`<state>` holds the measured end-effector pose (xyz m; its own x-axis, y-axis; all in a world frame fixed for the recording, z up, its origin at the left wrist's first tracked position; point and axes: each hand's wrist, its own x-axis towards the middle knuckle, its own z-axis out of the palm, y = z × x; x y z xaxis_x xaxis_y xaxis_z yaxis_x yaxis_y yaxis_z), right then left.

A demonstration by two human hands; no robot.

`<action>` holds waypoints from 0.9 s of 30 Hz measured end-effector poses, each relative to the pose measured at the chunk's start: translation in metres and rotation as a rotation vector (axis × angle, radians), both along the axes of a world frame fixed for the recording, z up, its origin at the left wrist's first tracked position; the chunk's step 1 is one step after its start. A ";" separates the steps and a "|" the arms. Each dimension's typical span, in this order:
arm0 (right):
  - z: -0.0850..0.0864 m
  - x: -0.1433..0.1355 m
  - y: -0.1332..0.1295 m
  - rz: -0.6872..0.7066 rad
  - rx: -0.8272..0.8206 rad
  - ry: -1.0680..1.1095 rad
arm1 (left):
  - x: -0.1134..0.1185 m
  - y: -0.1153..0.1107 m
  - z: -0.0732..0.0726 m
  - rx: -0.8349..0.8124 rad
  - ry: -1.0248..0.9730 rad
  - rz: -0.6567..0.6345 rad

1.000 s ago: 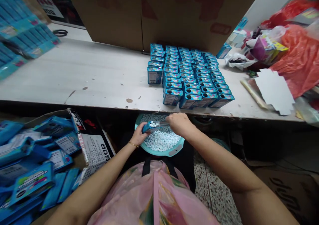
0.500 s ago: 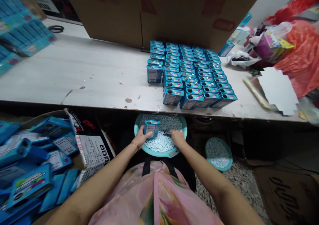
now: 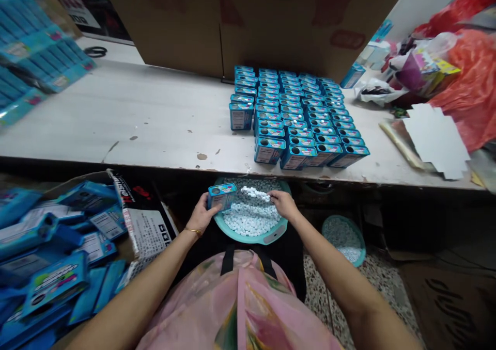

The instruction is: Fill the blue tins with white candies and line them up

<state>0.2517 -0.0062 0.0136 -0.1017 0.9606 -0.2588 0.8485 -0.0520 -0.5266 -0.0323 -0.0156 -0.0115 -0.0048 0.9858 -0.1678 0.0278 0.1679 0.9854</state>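
Observation:
My left hand is closed around a small blue tin, upright over the left rim of a turquoise basin. Small white pellets, mint-like in look, fill the basin. Above them my right hand grips a scoop heaped with pellets. The load hides most of the scoop, so its exact shape is unclear. A gap separates the scoop's tip from the tin.
Rows of blue tins stand on the white table, before a large cardboard box. On the left, an open carton holds loose tins. A smaller turquoise basin sits at right. Plastic bags crowd the table's right end.
My right hand has lifted the scoop out of the pellets, now heaped full. My left hand has shifted left and slightly up with the tin.

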 end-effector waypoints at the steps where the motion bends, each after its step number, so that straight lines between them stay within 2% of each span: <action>1: 0.011 0.004 0.001 0.021 0.023 0.004 | -0.001 0.000 -0.002 0.014 0.074 -0.013; 4: 0.047 0.007 0.002 0.093 0.069 -0.024 | 0.005 0.002 -0.008 0.063 0.237 -0.091; 7: 0.079 0.000 0.004 0.198 0.075 -0.119 | 0.015 0.003 -0.008 0.120 0.349 -0.155; 12: 0.115 -0.023 0.007 0.353 0.082 -0.388 | 0.023 0.003 -0.003 0.173 0.438 -0.224; 17: 0.132 -0.039 0.007 0.456 0.088 -0.544 | 0.019 0.005 -0.008 0.199 0.493 -0.224; 23: 0.139 -0.052 -0.001 0.480 0.157 -0.586 | 0.021 0.007 -0.013 0.231 0.517 -0.249; 27: 0.143 -0.049 -0.006 0.474 0.168 -0.600 | 0.022 0.009 -0.014 0.224 0.472 -0.228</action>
